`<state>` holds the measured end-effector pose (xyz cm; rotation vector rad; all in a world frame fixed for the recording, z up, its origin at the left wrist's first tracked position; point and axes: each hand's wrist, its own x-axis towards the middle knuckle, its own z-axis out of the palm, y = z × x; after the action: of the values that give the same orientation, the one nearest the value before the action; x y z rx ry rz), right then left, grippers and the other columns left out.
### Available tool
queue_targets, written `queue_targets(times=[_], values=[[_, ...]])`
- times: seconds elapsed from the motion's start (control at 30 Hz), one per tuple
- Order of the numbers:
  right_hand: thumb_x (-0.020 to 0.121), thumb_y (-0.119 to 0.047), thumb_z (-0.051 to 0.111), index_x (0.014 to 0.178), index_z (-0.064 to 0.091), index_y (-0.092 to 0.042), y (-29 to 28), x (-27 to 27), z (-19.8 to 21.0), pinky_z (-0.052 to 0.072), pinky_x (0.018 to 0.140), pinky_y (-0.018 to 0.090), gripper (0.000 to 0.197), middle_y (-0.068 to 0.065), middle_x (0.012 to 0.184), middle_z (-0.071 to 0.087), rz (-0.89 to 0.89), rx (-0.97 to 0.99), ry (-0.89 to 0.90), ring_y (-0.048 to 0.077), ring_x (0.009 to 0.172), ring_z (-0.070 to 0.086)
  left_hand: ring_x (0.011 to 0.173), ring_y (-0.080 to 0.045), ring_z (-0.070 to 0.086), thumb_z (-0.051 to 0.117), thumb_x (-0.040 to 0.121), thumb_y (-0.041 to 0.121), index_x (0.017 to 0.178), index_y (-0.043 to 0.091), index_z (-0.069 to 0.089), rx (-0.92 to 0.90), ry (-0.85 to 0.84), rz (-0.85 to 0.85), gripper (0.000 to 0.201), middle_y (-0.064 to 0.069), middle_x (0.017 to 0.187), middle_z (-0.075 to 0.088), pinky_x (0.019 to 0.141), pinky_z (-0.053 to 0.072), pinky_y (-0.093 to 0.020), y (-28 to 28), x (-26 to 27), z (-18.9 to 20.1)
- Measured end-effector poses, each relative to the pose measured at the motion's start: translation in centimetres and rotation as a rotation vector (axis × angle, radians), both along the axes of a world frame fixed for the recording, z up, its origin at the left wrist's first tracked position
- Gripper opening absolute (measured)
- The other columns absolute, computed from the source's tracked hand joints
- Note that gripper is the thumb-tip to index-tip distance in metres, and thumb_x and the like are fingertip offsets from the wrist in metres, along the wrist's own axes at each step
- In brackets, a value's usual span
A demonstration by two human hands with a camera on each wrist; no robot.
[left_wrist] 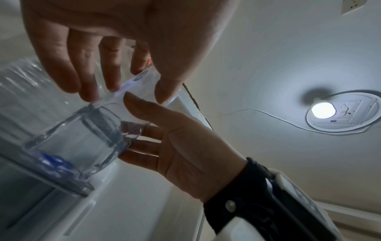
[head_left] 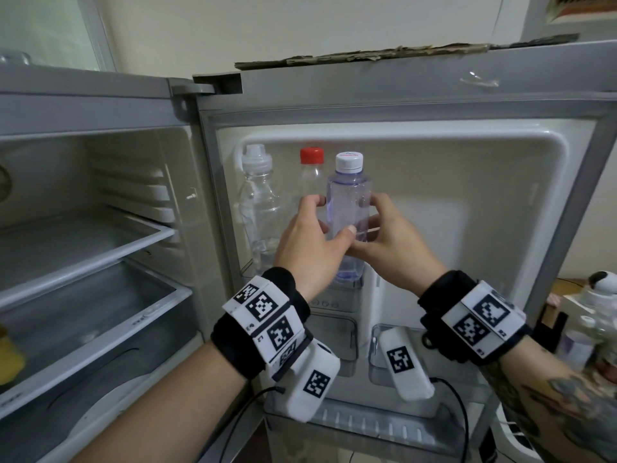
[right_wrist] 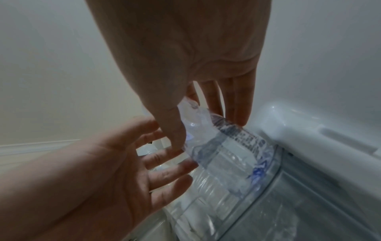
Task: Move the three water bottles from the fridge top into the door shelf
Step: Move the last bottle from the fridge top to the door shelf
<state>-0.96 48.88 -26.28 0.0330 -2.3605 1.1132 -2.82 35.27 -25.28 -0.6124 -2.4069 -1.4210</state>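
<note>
Three clear water bottles stand in a row in the upper door shelf [head_left: 248,267] of the open fridge door. The leftmost has a clear cap [head_left: 258,208] and the middle one a red cap [head_left: 311,175]. The white-capped, purple-tinted bottle [head_left: 349,188] is on the right, its base low in the shelf. My left hand [head_left: 332,215] grips its left side, thumb across the front. My right hand [head_left: 370,225] holds its right side. The wrist views show this bottle [left_wrist: 82,138] [right_wrist: 226,154] between the fingers and thumb of each hand [left_wrist: 132,91] [right_wrist: 208,130].
The fridge compartment stands open at left with a glass shelf [head_left: 100,242] and a drawer [head_left: 100,312]. Small door bins [head_left: 337,342] and a bottom rack [head_left: 367,426] lie below the hands. Worn board [head_left: 400,55] covers the fridge top. Clutter [head_left: 594,315] sits at far right.
</note>
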Motion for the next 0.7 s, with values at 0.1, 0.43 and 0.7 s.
queue_targets(times=[0.1, 0.43, 0.7], values=[[0.073, -0.038, 0.076, 0.123, 0.044, -0.021, -0.2, 0.2, 0.0, 0.057, 0.080, 0.045, 0.062, 0.008, 0.098, 0.067, -0.012, 0.004, -0.004, 0.026, 0.087, 0.069, 0.093, -0.020, 0.065, 0.065, 0.087, 0.037, 0.132, 0.026, 0.043, 0.002, 0.000, 0.002, 0.051, 0.000, 0.104, 0.063, 0.069, 0.045, -0.026, -0.2, -0.1, 0.0], [0.075, -0.037, 0.077, 0.124, 0.043, -0.020, -0.8, 0.8, -0.3, 0.057, 0.078, 0.041, 0.062, 0.007, 0.100, 0.067, -0.045, 0.031, -0.028, 0.025, 0.088, 0.068, 0.089, -0.020, 0.067, 0.064, 0.089, 0.033, 0.130, 0.026, 0.044, -0.018, 0.010, -0.017, 0.046, -0.001, 0.100, 0.065, 0.067, 0.049, -0.026, -0.8, 0.2, -0.3], [0.075, -0.038, 0.076, 0.121, 0.044, -0.017, -1.2, 0.4, -1.0, 0.057, 0.078, 0.044, 0.060, 0.006, 0.094, 0.067, -0.060, 0.076, -0.042, 0.026, 0.084, 0.068, 0.090, -0.021, 0.066, 0.063, 0.091, 0.030, 0.128, 0.021, 0.043, -0.050, 0.001, -0.011, 0.044, 0.000, 0.100, 0.065, 0.072, 0.048, -0.029, -1.0, 0.1, -1.2]])
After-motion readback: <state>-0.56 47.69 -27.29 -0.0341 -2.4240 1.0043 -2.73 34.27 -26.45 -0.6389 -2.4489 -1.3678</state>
